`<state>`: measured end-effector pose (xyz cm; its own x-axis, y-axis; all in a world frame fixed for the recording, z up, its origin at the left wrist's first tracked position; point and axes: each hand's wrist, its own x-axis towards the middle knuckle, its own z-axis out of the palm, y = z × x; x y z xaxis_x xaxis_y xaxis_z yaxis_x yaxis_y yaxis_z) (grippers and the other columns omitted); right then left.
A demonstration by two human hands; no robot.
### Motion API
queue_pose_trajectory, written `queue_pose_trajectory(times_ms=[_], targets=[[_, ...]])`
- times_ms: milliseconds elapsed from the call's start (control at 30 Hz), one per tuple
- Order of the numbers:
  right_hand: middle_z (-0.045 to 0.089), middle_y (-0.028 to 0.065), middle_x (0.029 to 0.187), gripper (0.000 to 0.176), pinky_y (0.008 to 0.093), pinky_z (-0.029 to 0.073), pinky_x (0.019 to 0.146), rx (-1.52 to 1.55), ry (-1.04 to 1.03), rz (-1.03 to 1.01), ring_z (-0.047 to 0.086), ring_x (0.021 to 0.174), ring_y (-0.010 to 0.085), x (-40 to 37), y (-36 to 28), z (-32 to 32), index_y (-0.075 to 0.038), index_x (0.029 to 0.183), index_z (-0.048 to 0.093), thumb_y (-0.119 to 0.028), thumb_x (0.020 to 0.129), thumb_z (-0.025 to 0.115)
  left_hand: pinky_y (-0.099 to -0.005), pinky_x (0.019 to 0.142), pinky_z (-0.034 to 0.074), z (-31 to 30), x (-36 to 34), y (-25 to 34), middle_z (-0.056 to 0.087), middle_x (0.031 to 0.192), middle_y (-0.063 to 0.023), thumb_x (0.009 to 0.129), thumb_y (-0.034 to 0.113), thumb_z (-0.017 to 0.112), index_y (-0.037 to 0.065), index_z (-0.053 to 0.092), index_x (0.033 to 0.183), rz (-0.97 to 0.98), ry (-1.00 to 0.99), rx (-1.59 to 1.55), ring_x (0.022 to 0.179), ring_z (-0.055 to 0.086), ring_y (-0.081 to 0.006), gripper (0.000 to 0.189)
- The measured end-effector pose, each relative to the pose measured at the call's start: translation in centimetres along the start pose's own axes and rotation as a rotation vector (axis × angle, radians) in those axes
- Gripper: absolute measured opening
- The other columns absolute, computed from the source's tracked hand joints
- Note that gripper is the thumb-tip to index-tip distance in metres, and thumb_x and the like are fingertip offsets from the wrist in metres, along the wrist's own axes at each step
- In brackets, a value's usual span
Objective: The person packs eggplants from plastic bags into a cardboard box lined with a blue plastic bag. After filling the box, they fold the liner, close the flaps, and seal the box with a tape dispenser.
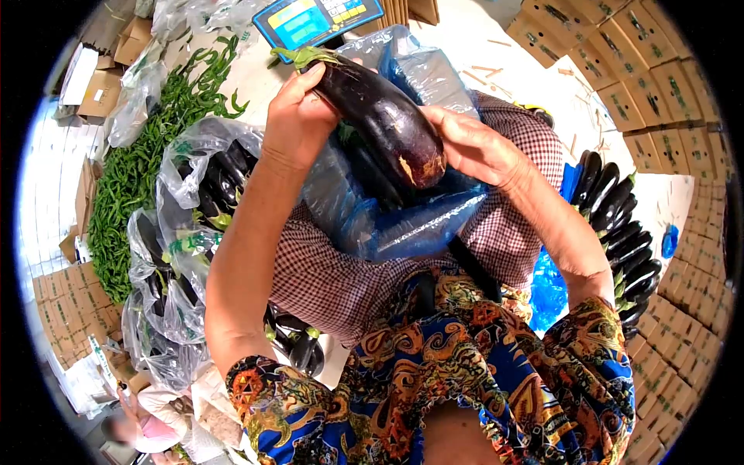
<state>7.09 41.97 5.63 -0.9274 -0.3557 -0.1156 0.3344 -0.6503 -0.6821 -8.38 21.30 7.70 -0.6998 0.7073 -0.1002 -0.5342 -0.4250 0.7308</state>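
Observation:
My left hand [298,116] grips the stem end of a dark purple eggplant [384,116] with a green cap. My right hand [473,143] touches its blunt lower end, where a pale scar shows. Under the eggplant a blue plastic bag [403,221] rests on my checked apron, with more eggplants dimly visible inside it.
Clear plastic bags of eggplants [194,194] lie at my left beside a heap of green peppers [136,170]. A row of eggplants [624,240] lies at my right. A blue scale [314,19] sits ahead. Cardboard boxes [659,77] stack along the right. Another person [151,426] is at lower left.

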Motion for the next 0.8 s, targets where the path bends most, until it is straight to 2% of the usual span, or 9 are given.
queue_pose_trajectory(times_ms=[67,167,233,333,367,400,467,600,800], targets=[[0.050,0.0114,0.137,0.069,0.0341,0.039,0.107,-0.119,-0.028,0.038,0.048,0.125,0.0179,0.1,0.1,0.2,0.000,0.142,0.038,-0.026,0.087,0.070,-0.0555,0.111,0.030,0.6,0.1,-0.1,0.045,0.134,-0.0311,0.098,0.020,0.037,-0.011,0.040,0.126,-0.033,-0.056,-0.061,0.126,0.044,-0.0463,0.042],[0.058,0.0088,0.126,0.073,0.0317,0.043,0.100,-0.272,-0.027,0.091,0.054,0.116,0.0171,0.2,-0.5,0.7,-0.003,0.143,0.039,-0.020,0.081,0.075,-0.0423,0.098,0.046,2.0,-0.3,-0.1,0.064,0.112,-0.0209,0.099,0.018,0.043,-0.006,0.053,0.114,-0.065,-0.042,-0.187,0.108,0.061,-0.0324,0.031],[0.062,0.0065,0.115,0.074,0.0304,0.044,0.095,-0.439,0.061,0.052,0.056,0.107,0.0159,0.3,-0.5,1.2,-0.005,0.141,0.043,-0.015,0.076,0.078,-0.0422,0.096,0.047,2.2,-0.2,-0.2,0.064,0.110,-0.0192,0.100,0.022,0.044,-0.005,0.055,0.111,-0.031,0.014,-0.094,0.106,0.062,-0.0309,0.031],[0.059,0.0079,0.119,0.083,0.0306,0.044,0.097,-0.640,0.125,0.021,0.055,0.110,0.0169,-0.2,-0.7,1.6,-0.002,0.140,0.042,-0.034,0.073,0.079,-0.0415,0.093,0.049,0.9,0.1,-0.6,0.065,0.107,-0.0157,0.100,0.026,0.047,-0.001,0.056,0.108,-0.055,0.022,0.055,0.102,0.063,-0.0273,0.030],[0.058,0.0080,0.121,0.081,0.0311,0.042,0.099,-0.576,0.110,0.042,0.053,0.112,0.0172,-0.4,-0.5,0.9,-0.002,0.139,0.044,-0.041,0.076,0.076,-0.0412,0.092,0.049,0.2,0.3,-0.9,0.065,0.105,-0.0144,0.100,0.028,0.048,0.000,0.056,0.107,-0.079,0.012,0.103,0.100,0.063,-0.0259,0.030],[0.060,0.0078,0.121,0.067,0.0319,0.041,0.099,-0.491,0.050,-0.007,0.053,0.113,0.0172,-0.4,0.0,0.8,-0.004,0.138,0.046,-0.041,0.087,0.067,-0.0407,0.091,0.049,-0.5,0.4,-1.1,0.065,0.104,-0.0133,0.100,0.028,0.048,0.001,0.057,0.108,-0.092,0.020,0.098,0.098,0.063,-0.0247,0.029],[0.058,0.0086,0.124,0.068,0.0325,0.040,0.101,-0.342,0.086,0.016,0.050,0.118,0.0170,-0.6,0.5,1.0,-0.003,0.138,0.047,-0.048,0.090,0.062,-0.0399,0.089,0.050,-1.3,0.7,-1.7,0.065,0.103,-0.0111,0.099,0.027,0.050,0.002,0.057,0.108,-0.117,0.029,0.089,0.096,0.063,-0.0223,0.028],[0.057,0.0155,0.129,0.068,0.0379,0.048,0.099,-0.187,0.226,0.159,0.058,0.115,0.0226,-0.4,0.5,1.2,-0.002,0.134,0.049,-0.056,0.092,0.053,-0.0385,0.090,0.049,-1.5,1.0,-2.1,0.064,0.105,-0.0102,0.099,0.027,0.050,0.002,0.057,0.108,-0.116,0.055,0.078,0.098,0.061,-0.0219,0.028],[0.056,0.0162,0.130,0.070,0.0409,0.046,0.101,-0.126,0.250,0.124,0.057,0.118,0.0237,-0.5,0.2,2.7,-0.002,0.137,0.045,-0.057,0.094,0.049,-0.0392,0.092,0.048,-1.3,1.0,-2.1,0.065,0.107,-0.0115,0.100,0.028,0.049,0.001,0.057,0.109,-0.094,0.043,0.027,0.101,0.062,-0.0237,0.030]])
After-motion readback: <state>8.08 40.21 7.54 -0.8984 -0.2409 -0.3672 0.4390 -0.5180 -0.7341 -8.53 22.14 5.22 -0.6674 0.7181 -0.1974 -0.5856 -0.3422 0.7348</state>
